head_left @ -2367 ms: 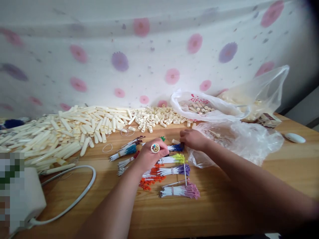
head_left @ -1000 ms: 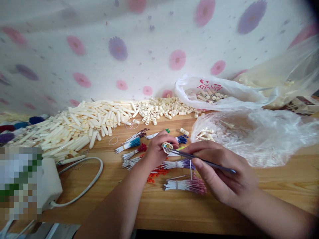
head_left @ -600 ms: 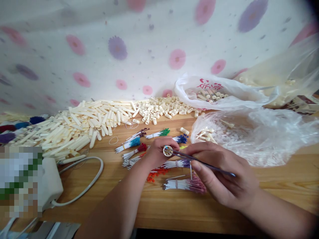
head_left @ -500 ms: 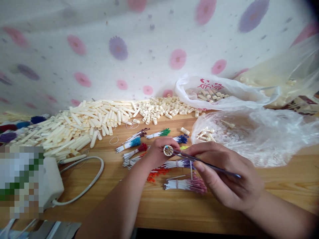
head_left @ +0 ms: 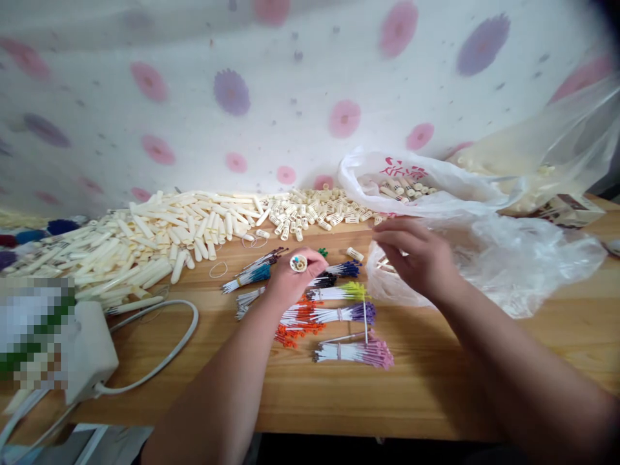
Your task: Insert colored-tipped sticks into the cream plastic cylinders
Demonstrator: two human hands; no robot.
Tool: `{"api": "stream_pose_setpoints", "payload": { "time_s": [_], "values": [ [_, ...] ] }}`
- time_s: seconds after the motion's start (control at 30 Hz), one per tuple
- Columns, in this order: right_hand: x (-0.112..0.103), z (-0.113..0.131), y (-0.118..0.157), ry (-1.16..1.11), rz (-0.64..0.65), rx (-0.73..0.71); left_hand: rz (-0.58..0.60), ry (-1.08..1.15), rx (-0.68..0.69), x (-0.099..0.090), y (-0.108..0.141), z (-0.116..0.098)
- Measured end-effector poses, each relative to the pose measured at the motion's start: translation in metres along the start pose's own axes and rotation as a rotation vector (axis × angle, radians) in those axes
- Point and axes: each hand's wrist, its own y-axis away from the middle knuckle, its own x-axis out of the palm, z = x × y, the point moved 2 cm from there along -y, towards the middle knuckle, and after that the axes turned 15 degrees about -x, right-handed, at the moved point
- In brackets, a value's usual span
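Around my cream tube, the heaped cream sticks lay at ten o'clock, the white bag at two, the crinkled clear bag at three, and the pink-headed bundle near five. My left hand partly blocked the green-headed bundle. I pinched the tube there, knuckles up; my right hand reached over the clear bag's near-left side, fingers bent, its grip impossible to tell. The tube's open end faced me, its long axis roughly along my gaze.

2 bare hands, bare forearms
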Motion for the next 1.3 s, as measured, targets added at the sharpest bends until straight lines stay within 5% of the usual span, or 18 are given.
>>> {"api": "stream_pose_setpoints", "payload": {
  "time_s": [0.1,0.2,0.33,0.43,0.57,0.8,1.0,1.3],
  "values": [
    [0.029,-0.029,0.020,0.102,0.395,0.018,-0.121,0.067,-0.028,-0.012,-0.004,0.006],
    [0.042,-0.041,0.032,0.127,0.616,0.080,-0.235,0.119,-0.028,-0.024,-0.006,0.008],
    [0.034,-0.033,0.024,0.120,0.609,0.075,-0.271,0.167,-0.014,-0.031,-0.007,0.006],
    [0.024,-0.015,0.008,-0.106,0.550,-0.015,-0.198,0.135,-0.013,-0.027,-0.006,0.003],
    [0.021,0.008,-0.001,-0.463,0.739,-0.117,-0.170,0.087,-0.029,-0.023,-0.005,0.002],
    [0.029,0.018,0.003,-0.484,0.886,-0.136,-0.147,0.093,-0.024,-0.021,-0.008,0.004],
    [0.031,0.022,0.000,-0.483,0.834,-0.162,-0.159,0.099,-0.040,-0.022,-0.007,0.002],
    [0.005,-0.010,0.000,-0.416,0.210,0.355,-0.211,0.077,-0.026,-0.029,-0.007,-0.001]
  ]
}}
